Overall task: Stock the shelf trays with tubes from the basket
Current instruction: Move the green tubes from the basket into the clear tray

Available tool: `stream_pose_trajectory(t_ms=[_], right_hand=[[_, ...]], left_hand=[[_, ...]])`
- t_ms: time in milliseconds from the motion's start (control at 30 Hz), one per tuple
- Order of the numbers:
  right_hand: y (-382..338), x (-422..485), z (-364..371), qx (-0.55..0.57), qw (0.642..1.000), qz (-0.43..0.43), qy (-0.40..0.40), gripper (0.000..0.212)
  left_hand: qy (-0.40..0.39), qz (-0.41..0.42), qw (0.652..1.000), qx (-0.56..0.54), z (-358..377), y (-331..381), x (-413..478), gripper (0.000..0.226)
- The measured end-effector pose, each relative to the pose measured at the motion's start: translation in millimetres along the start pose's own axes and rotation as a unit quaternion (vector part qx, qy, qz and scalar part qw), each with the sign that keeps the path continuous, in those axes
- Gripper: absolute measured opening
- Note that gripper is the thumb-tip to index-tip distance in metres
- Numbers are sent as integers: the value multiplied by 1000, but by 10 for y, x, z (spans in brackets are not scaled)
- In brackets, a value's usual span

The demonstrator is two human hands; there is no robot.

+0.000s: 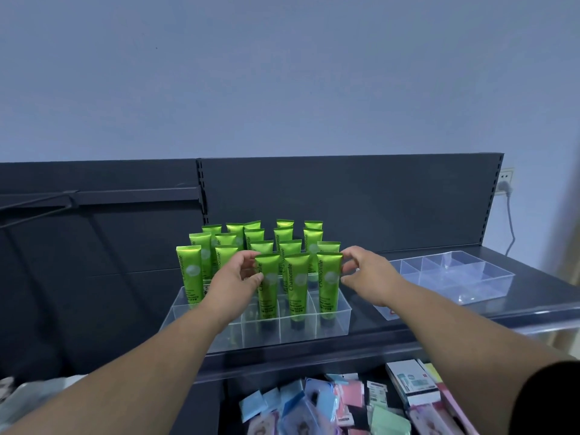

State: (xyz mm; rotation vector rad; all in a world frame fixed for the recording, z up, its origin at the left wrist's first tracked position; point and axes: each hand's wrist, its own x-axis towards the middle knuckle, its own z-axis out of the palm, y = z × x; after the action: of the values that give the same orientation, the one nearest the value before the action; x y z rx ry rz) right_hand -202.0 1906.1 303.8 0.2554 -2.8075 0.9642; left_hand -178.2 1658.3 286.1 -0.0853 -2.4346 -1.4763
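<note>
Evidently both arms reached up from the bottom corners of the frame toward the middle, forearms bare and converging on the clear divided tray (314,324) at the centre of the dark shelf (408,321). The green tubes (284,238) stood upright, caps down, in the tray's compartments, in rows running back toward the shelf's rear panel. The left hand (235,281) was turned palm inward, fingers curled over the top of the centre-left tube (267,274) in the front row and thumb pressed to its left edge, so it gripped that tube. The right hand (372,273) mirrored it, wrist slightly raised, forefinger on the top corner and thumb against the right edge of the right-end tube (329,271), pinching it. 1 more front-row tube (296,277) stood between the 2 held ones. A second clear tray (489,285) lay at centre right of the frame. Flat packets (314,406) were heaped at bottom centre.
</note>
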Motion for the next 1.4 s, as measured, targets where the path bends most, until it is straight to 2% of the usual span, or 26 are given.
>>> stream_pose_trajectory(t_ms=[133,267,400,500,667,933,1400], right_hand=[[35,-67,40,-6,1000,24,16,37],[88,-187,86,-22,998,38,43,50],[176,-372,102,-66,992,51,91,62],[271,-543,79,-133,981,53,132,68],[536,-862,-17,-196,964,91,154,67],[1290,-1465,-418,-186,957,149,167,68],[3668,-2898,-1435,-158,942,281,89,72]], left_hand=[[44,29,998,40,12,49,-25,46],[94,96,981,137,81,111,-117,56],[91,180,940,274,272,184,-165,60],[67,209,915,339,497,268,-242,66],[16,226,909,349,919,439,-460,68],[-60,266,895,354,1811,797,-819,67],[-207,237,880,356,4553,1396,-1845,66]])
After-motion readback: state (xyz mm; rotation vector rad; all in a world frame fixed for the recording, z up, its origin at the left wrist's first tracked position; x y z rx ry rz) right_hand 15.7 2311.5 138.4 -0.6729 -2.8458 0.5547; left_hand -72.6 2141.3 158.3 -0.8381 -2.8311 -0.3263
